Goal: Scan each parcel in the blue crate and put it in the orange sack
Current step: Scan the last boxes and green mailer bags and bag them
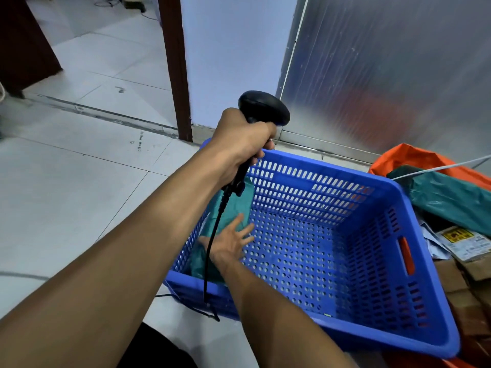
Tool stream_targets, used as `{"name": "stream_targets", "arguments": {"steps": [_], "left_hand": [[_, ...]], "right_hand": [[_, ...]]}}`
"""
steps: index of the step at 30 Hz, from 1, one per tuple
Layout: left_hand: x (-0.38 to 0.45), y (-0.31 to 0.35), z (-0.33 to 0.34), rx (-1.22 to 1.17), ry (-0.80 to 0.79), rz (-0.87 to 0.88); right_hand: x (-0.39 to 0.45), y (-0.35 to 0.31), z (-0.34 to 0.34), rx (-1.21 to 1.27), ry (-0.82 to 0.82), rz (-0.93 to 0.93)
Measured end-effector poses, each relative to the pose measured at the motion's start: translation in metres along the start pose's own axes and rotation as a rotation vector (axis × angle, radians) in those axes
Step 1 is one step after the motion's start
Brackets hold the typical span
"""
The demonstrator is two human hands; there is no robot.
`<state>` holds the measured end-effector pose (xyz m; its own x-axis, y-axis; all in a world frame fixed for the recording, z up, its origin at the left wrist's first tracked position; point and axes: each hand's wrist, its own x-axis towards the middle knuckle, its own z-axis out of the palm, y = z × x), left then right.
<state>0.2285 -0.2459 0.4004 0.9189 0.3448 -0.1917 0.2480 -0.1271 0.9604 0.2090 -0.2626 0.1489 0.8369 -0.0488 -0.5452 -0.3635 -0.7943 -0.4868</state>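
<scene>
Parcel (212, 232) — green, leaning against left wall inside blue crate (414, 235). Right hand (230, 244) on it, fingers spread and straight. Left hand (245, 143) higher, clenched round black scanner (263, 107) handle. Orange sack (414, 158) — just right of crate.

- The single head-worn view looks forward and steeply down, close over the left hand (244, 136) and right hand (228, 244).
- Beyond both hands stands a ribbed metal wall panel (385, 62).
</scene>
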Motion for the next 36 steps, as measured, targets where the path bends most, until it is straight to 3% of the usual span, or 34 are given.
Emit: {"name": "stream_targets", "arguments": {"steps": [4, 8, 14, 20, 28, 36], "left_hand": [[-0.001, 0.001, -0.004, -0.014, 0.012, 0.009], [0.000, 0.001, -0.009, -0.007, 0.017, 0.014], [0.001, -0.002, -0.007, 0.010, 0.009, 0.006], [0.001, 0.000, -0.005, 0.039, -0.009, 0.009], [0.000, -0.006, 0.003, 0.104, -0.017, 0.030], [-0.009, -0.017, 0.018, 0.401, -0.105, 0.155]], "right_hand": [[0.014, 0.015, -0.007, 0.167, -0.021, 0.285], [0.029, 0.040, -0.019, 0.288, -0.070, 0.382], [0.081, 0.100, -0.004, 0.541, -0.166, 0.329], [0.044, 0.075, -0.069, 0.707, -0.215, 0.222], [0.023, 0.068, -0.158, 0.562, -0.204, 0.097], [-0.009, 0.074, -0.252, 0.408, -0.096, -0.014]]}}
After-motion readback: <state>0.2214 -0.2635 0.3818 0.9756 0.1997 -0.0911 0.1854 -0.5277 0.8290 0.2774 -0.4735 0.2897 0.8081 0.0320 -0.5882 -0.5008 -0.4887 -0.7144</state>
